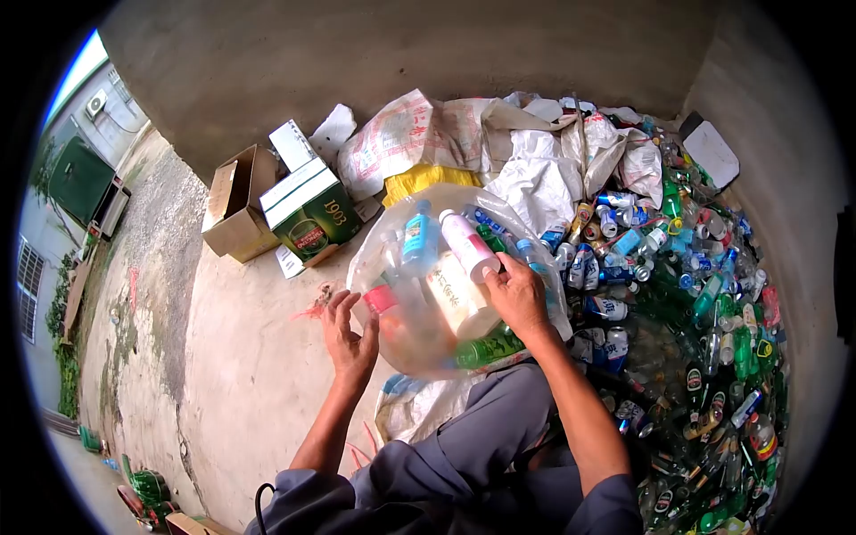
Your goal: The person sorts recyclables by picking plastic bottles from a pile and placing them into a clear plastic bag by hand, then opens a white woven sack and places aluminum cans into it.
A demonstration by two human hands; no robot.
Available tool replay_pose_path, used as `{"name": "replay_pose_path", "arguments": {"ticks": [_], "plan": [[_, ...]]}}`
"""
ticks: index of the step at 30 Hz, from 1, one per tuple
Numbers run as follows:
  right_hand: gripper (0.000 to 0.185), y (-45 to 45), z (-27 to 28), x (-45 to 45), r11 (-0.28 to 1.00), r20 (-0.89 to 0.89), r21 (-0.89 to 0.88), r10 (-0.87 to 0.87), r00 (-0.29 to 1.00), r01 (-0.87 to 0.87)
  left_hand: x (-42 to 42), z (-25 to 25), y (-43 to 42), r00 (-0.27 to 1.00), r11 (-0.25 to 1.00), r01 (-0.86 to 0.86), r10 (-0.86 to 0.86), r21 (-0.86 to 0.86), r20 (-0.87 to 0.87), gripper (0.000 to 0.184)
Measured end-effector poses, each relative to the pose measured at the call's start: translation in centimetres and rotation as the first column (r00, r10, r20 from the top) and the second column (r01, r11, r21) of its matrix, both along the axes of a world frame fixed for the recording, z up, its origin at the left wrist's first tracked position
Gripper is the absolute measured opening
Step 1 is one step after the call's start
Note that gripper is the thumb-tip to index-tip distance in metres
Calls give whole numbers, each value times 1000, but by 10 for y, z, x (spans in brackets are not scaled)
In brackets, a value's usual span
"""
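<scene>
My right hand [522,299] grips the lower end of a pink and white plastic bottle [465,242], tilted over a translucent plastic bag [364,260]. At the bag's left side my left hand [350,337] is open, fingers apart, close to a blurred clear bottle [415,332] with a pink label. I cannot tell whether the fingers touch it. Inside the bag are a blue-labelled bottle [416,236], a large cream-coloured container [456,294] and a green bottle [490,346]. The bag lies in front of my knees.
Cans and bottles form a large heap [678,312] on my right. A green carton [310,214] and an open brown box [239,201] stand to the left behind the bag. White woven sacks [423,143] lie along the wall [419,53].
</scene>
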State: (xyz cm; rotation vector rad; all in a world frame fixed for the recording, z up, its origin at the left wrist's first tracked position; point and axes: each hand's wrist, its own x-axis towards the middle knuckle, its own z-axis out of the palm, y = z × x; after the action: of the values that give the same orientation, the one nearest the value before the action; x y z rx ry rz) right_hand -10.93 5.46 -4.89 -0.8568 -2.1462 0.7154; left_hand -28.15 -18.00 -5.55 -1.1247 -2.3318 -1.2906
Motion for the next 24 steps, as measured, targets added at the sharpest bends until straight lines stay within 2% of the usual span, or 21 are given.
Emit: {"name": "replay_pose_path", "arguments": {"ticks": [2,3,5,6,9,10,11,13,15,17,18,21,22,24], "plan": [[37,-2,5,6,1000,-2,13,7,1000,-6,-9,-13,1,997,997,-74,75,-27,12,47],[37,0,3,10,996,-26,-81,27,999,-29,-12,-20,0,996,996,-87,88,-19,22,48],[34,0,4,16,982,-66,-189,-3,998,-10,-8,-9,2,948,999,-45,36,22,317,48],[33,4,-3,20,987,-107,-155,10,994,-27,-15,-26,2,947,998,-21,3,54,321,50],[33,16,-19,36,990,-44,-120,-77,996,71,-24,-31,6,907,997,2,-36,83,419,55],[35,15,-11,42,988,10,33,-154,988,154,-29,-30,8,935,993,26,-64,111,348,52],[36,14,-4,49,956,49,191,-236,970,223,-31,-28,8,921,994,17,-57,106,385,53],[53,26,-21,63,926,191,203,-357,914,320,-29,-6,12,888,995,2,-46,96,457,55],[63,35,-37,73,913,293,224,-396,871,340,-42,-18,16,908,994,-3,-44,112,416,57],[57,50,-70,82,921,329,34,-378,865,389,-51,-22,21,912,994,-13,-34,112,409,58],[55,56,-80,85,910,346,-60,-366,864,410,-52,-18,24,925,991,-46,-5,125,381,43],[51,62,-74,92,883,299,-413,-98,949,221,-99,-68,26,893,999,-14,-3,33,450,23],[52,63,-85,92,906,290,-353,-130,948,232,-90,-51,30,845,992,-40,-31,121,533,13],[52,61,-99,94,878,190,-421,-161,968,229,-86,-34,27,740,984,-41,-87,173,668,11]]}}
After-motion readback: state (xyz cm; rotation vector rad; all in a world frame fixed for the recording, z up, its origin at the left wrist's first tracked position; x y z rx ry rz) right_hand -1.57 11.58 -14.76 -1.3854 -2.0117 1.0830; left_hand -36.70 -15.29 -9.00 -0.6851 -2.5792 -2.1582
